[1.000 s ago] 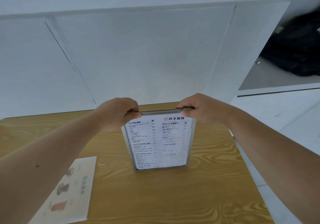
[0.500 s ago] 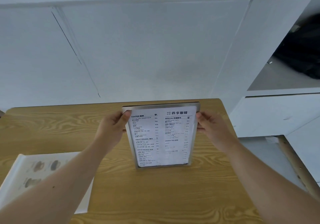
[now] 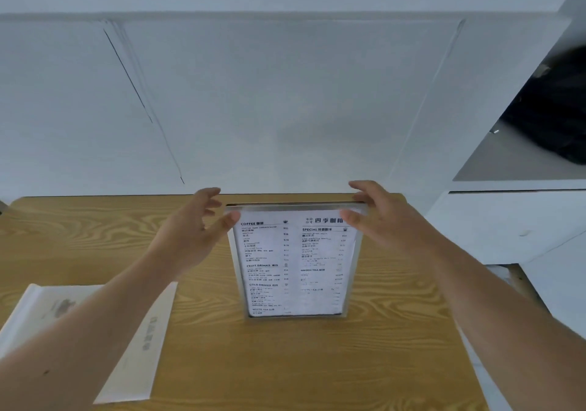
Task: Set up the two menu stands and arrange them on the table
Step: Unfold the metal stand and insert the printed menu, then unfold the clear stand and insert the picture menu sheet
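The menu stand [image 3: 295, 261] stands upright on the counter [image 3: 317, 363], toward its far edge, just in front of the wall [image 3: 285, 99]. Left hand [image 3: 190, 236] sits at the stand's upper left corner, right hand [image 3: 380, 220] at its upper right. A second menu [image 3: 95, 341] lies flat on the counter, nearer and well to the left, partly under the left forearm. A shelf [image 3: 513, 163] sits off to the far right.

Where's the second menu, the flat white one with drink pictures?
The flat white picture menu lies on the wooden table, front left, under the left forearm.
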